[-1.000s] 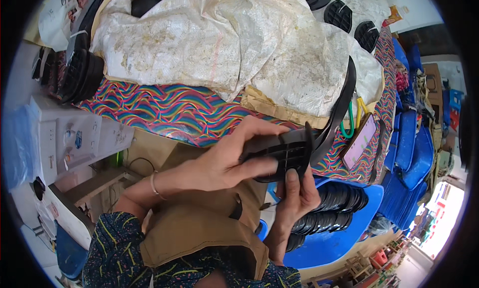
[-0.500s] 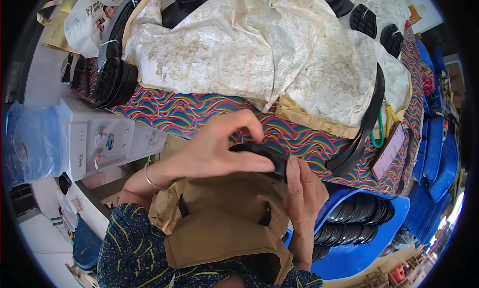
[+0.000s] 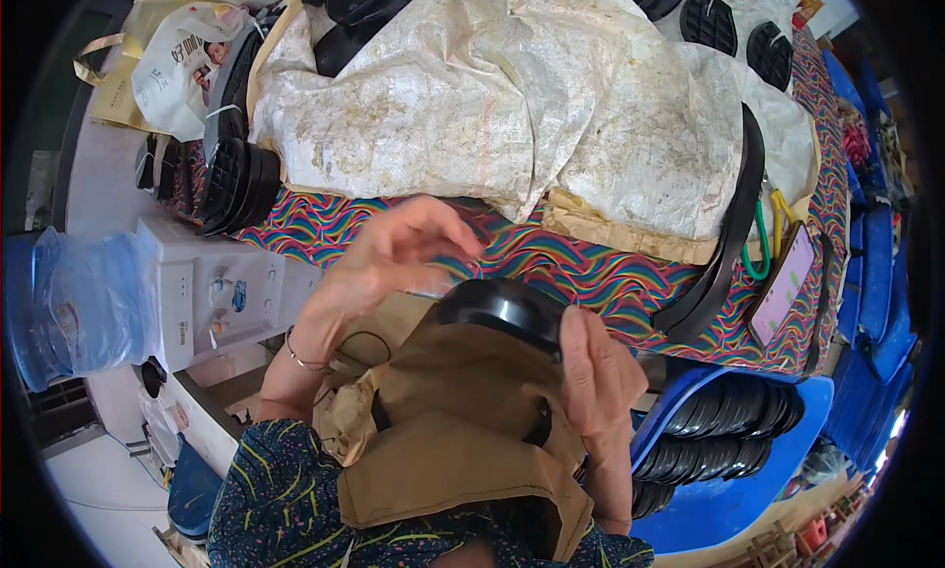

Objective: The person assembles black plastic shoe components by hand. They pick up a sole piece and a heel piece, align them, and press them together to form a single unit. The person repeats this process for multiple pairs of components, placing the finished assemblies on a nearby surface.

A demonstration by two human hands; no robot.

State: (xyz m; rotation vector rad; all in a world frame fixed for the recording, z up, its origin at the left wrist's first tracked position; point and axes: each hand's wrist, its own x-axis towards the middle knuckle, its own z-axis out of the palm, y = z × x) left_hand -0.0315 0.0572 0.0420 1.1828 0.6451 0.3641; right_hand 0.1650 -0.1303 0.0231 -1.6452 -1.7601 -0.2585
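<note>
A glossy black curved piece (image 3: 504, 310), which looks like a shoe sole or heel part, lies over the upper edge of the brown apron (image 3: 448, 420) on my lap. My right hand (image 3: 596, 371) grips its right end, with the thumb on top and the fingers mostly hidden. Up and to the left of the piece, my left hand (image 3: 399, 253) is apart from it, thumb and fingers spread, its fingertips smeared by motion.
Patterned cloth (image 3: 591, 292) covers the table, with a stained white woven sack (image 3: 413, 125) over it. Treaded black soles (image 3: 236, 189) stand at left. Black strips (image 3: 728, 243), green-and-yellow-handled scissors (image 3: 766, 238) and a phone (image 3: 783, 287) lie right. A blue bin (image 3: 787, 450) holds stacked black pieces; a water dispenser (image 3: 212, 292) stands left.
My left hand has let go of the black piece and drawn back up and to the left, its fingers apart. My right hand keeps its hold, and more of the piece's glossy surface shows.
</note>
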